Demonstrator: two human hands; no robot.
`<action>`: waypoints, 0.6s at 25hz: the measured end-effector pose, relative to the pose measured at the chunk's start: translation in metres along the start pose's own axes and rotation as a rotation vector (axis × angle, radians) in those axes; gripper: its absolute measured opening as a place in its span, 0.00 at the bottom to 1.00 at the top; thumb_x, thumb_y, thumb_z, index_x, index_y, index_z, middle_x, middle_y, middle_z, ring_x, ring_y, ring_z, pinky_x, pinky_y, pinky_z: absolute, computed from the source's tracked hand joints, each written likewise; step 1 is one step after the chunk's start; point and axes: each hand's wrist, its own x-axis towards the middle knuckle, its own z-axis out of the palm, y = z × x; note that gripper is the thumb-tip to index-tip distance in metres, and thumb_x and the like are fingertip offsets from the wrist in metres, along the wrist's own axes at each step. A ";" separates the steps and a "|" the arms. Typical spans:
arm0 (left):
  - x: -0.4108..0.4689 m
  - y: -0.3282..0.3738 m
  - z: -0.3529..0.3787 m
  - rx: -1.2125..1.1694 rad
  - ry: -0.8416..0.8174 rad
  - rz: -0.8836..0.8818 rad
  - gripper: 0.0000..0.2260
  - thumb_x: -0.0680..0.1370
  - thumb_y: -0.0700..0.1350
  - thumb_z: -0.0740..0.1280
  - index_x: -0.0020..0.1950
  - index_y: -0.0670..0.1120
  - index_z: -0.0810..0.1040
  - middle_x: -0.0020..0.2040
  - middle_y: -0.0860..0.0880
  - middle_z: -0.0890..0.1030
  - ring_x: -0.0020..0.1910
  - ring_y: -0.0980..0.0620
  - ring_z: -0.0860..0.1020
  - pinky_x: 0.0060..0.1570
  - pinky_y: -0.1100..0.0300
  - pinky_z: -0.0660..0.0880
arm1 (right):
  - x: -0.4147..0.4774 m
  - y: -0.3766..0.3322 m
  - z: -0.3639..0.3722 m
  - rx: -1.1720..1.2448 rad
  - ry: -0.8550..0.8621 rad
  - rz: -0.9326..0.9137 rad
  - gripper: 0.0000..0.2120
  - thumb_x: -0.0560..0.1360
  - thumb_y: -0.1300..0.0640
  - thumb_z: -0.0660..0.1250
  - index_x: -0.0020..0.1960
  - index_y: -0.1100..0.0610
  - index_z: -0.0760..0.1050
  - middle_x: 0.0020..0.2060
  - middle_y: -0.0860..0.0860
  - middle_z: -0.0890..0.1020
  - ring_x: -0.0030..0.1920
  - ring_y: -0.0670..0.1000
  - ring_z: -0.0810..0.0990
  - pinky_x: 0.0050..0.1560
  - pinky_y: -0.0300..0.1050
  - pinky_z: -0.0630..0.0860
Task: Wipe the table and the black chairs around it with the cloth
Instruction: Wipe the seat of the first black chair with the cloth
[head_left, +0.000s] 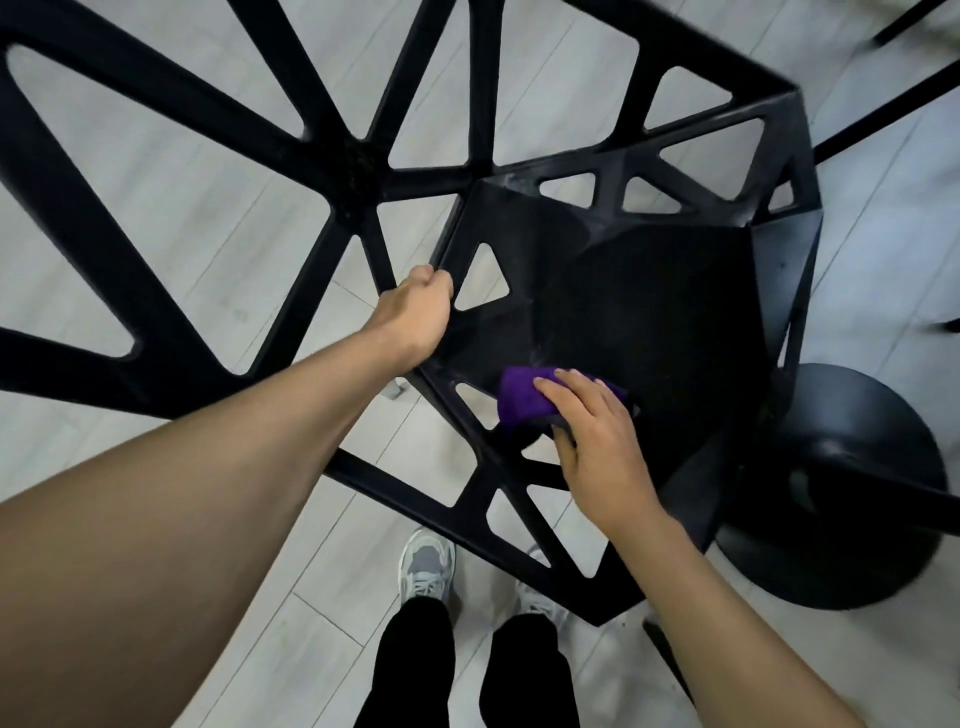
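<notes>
Left hand (421, 306) clenched round left rim of black faceted plastic chair (649, 312), bracing it. Right hand (597, 431) clasps purple bunched cloth (522, 397), pressed on seat's near-left corner. Best practice: firm, flat strokes toward far right, then edges of triangular cut-outs.

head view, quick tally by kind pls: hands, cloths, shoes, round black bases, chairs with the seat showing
hands: 2 (left hand, right hand)
purple cloth: 1
grey shoes: 2
round black base: 1
black chair with its seat showing: 1
total: 7
</notes>
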 end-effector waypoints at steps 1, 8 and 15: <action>0.002 -0.002 0.002 -0.017 -0.003 0.012 0.15 0.81 0.51 0.51 0.61 0.51 0.73 0.55 0.45 0.77 0.49 0.43 0.75 0.51 0.51 0.73 | 0.022 -0.007 0.005 -0.007 0.042 -0.004 0.25 0.77 0.66 0.67 0.73 0.54 0.72 0.71 0.53 0.73 0.73 0.56 0.68 0.78 0.52 0.59; 0.005 -0.008 0.013 0.127 -0.046 0.094 0.23 0.83 0.51 0.49 0.78 0.50 0.61 0.67 0.44 0.72 0.67 0.39 0.71 0.59 0.48 0.68 | 0.044 -0.009 0.010 -0.075 0.075 0.036 0.26 0.77 0.66 0.66 0.74 0.55 0.70 0.71 0.53 0.72 0.73 0.56 0.68 0.77 0.52 0.61; 0.006 -0.022 0.036 0.539 -0.059 0.299 0.29 0.83 0.44 0.54 0.83 0.53 0.47 0.83 0.47 0.37 0.83 0.45 0.43 0.79 0.47 0.54 | 0.001 0.008 -0.008 -0.124 0.117 0.149 0.26 0.76 0.67 0.67 0.73 0.55 0.72 0.70 0.55 0.73 0.72 0.56 0.69 0.77 0.54 0.61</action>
